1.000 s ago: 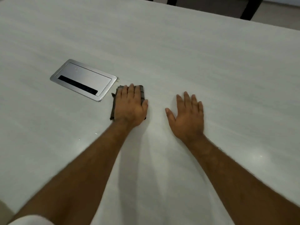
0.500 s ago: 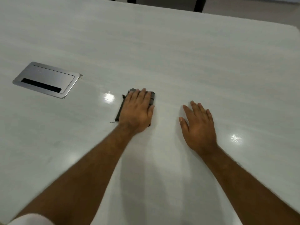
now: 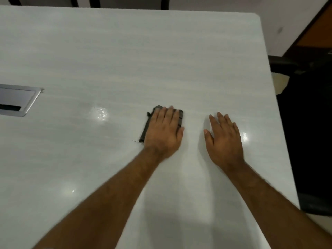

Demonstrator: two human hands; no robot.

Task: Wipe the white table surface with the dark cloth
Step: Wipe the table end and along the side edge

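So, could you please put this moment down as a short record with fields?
surface: white rectangular table, glossy
cloth: dark folded cloth, flat on the table
left hand: palm down, pressing on the cloth
right hand: flat on bare table, apart from the cloth
inset: silver metal cable hatch, far left of the cloth
beyond right edge: black chair
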